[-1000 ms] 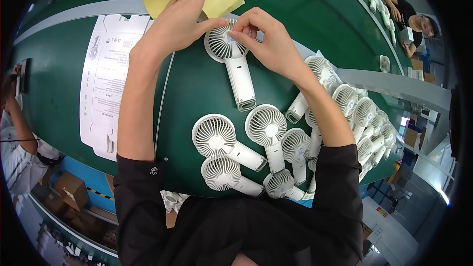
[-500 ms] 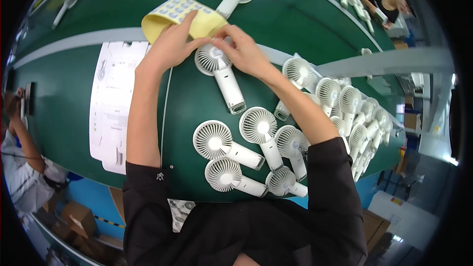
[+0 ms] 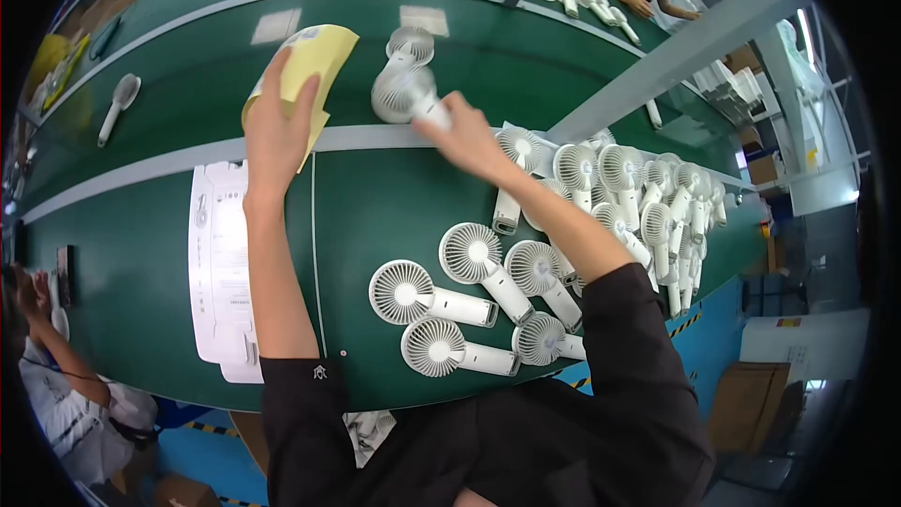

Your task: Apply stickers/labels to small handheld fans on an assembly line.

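Two hands work: left hand, fingers flat together, presses a yellow sheet; right hand fingers clamp a white fan by its handle.

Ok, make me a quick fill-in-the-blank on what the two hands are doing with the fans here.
1. The right hand holds a white handheld ____ over the belt.
2. The left hand rests on a ____ sheet of stickers.
3. The table surface is dark ____.
4. Another fan lies on the belt just ____ the held fan.

Missing words: fan; yellow; green; beyond
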Available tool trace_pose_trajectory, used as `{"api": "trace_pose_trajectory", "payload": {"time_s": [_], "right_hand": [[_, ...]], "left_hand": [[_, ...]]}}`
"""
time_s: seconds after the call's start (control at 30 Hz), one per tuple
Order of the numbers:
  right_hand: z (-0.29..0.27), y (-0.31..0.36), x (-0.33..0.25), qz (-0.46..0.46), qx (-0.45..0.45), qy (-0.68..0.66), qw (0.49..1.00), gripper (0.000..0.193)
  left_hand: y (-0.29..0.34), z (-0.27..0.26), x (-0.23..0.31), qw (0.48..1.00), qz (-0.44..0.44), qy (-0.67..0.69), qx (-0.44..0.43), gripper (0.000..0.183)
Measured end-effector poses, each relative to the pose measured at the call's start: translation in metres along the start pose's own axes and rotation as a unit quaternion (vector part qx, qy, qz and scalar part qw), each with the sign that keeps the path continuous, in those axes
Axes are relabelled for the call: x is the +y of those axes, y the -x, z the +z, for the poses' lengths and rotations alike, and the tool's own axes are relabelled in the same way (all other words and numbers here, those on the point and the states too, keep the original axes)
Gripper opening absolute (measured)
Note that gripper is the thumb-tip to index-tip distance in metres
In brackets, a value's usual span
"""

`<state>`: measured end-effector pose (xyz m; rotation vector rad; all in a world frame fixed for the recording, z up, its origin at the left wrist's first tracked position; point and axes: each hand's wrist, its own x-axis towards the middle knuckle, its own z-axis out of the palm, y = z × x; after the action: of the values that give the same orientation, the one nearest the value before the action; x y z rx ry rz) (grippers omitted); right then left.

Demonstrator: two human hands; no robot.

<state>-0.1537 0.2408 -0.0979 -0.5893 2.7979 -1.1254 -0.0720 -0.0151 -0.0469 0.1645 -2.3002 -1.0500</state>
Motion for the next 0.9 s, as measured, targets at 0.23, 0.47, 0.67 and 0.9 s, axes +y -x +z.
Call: {"api": "trace_pose_trajectory", "payload": {"time_s": [0.23, 0.47, 0.67, 0.9], "right_hand": [[-0.005, -0.118, 0.1, 0.015, 0.265, 0.359, 0.895, 0.07], [0.009, -0.148, 0.09, 0.06, 0.126, 0.202, 0.97, 0.056], [0.081, -0.11, -0.005, -0.077, 0.004, -0.077, 0.994, 0.049], [0.021, -0.048, -0.025, 0.081, -0.041, -0.407, 0.909, 0.048]], "left_hand": [[0.0, -0.002, 0.015, 0.996, 0.004, 0.073, 0.046, 0.047], [-0.014, 0.014, 0.024, 0.978, 0.119, 0.056, 0.165, 0.036], [0.001, -0.034, 0.02, 0.96, 0.025, 0.058, 0.273, 0.034], [-0.001, 0.009, 0.003, 0.995, 0.04, 0.019, 0.087, 0.033]]}}
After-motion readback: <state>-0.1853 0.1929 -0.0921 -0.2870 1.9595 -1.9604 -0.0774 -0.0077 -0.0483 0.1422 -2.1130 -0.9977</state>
